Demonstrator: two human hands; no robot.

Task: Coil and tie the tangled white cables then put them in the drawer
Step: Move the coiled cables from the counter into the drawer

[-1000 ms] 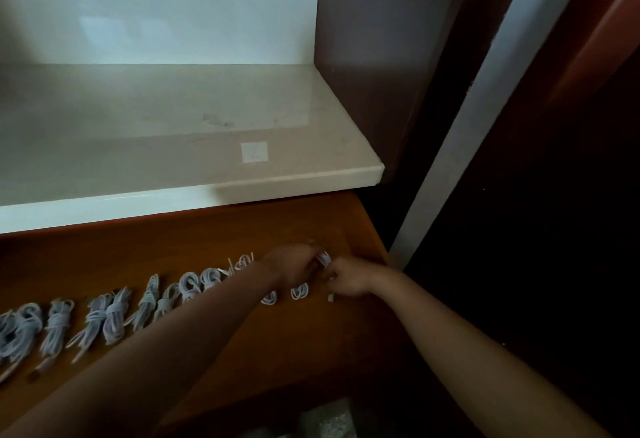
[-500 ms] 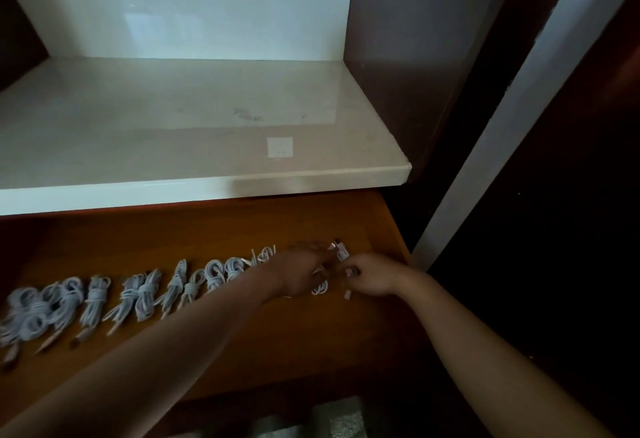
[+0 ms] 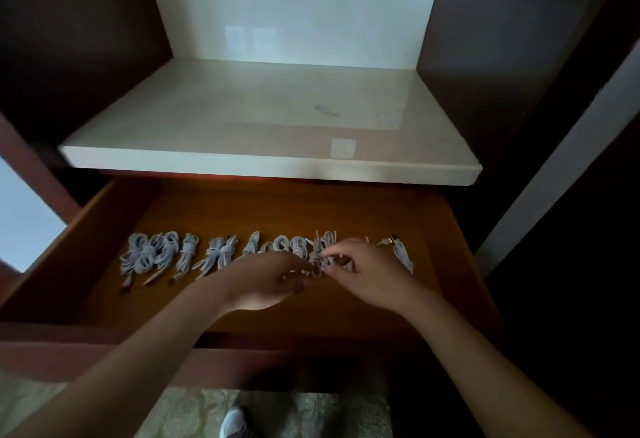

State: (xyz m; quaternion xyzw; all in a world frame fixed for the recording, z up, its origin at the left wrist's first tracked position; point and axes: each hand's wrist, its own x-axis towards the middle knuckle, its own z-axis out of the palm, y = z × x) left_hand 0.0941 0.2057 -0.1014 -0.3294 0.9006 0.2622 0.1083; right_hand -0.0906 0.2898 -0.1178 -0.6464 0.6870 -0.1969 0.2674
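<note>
A wooden drawer (image 3: 446,229) stands pulled out, with a row of several coiled, tied white cables (image 3: 187,255) across its floor. My left hand (image 3: 270,280) and my right hand (image 3: 369,273) meet over one cable bundle (image 3: 316,260) in the middle-right of the row. Fingertips of both hands pinch that bundle, which rests on the drawer floor. One more coiled cable (image 3: 401,257) lies alone at the right end of the row, just right of my right hand. My hands hide part of the row.
A pale stone shelf (image 3: 270,164) overhangs the back of the drawer. Dark wooden cabinet walls (image 3: 485,74) stand on either side. Below the drawer front are a patterned carpet (image 3: 194,413) and the toe of a shoe (image 3: 232,423).
The view has pulled back and swung left, so the whole drawer shows. My hands have shifted left from the right end of the row, where a coiled cable now lies alone.
</note>
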